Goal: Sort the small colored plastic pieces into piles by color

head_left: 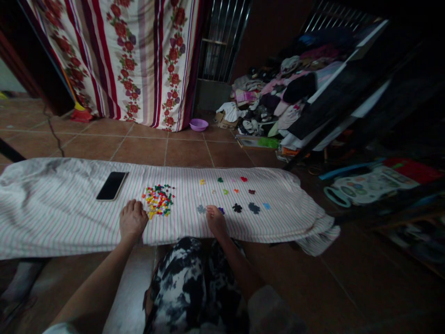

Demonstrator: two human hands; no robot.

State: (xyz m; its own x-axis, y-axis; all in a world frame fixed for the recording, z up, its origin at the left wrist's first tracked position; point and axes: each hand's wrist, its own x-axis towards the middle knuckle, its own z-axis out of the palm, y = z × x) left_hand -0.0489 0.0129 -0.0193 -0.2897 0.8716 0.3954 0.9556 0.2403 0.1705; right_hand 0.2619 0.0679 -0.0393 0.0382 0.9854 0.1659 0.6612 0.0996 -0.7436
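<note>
My left hand (133, 220) rests on the striped cloth with its fingers curled under. It is beside a mixed pile of small coloured pieces (158, 200), and whatever may lie under the fingers is hidden. My right hand (216, 220) is closed in a pinch between a light grey group of pieces (201, 209) and a purple-blue group (221, 210), which it partly covers. Anything between its fingertips is too small to make out. Further right lie a black group (237, 208), a dark grey group (253, 208) and a light blue group (266, 206).
Smaller colour groups, including yellow (202, 182), dark green (220, 180) and red (244, 179), lie farther back. A phone (111, 186) lies left of the mixed pile. Beyond the cloth-covered table (69, 222) are a purple basin (199, 125) and heaped clothes (278, 93).
</note>
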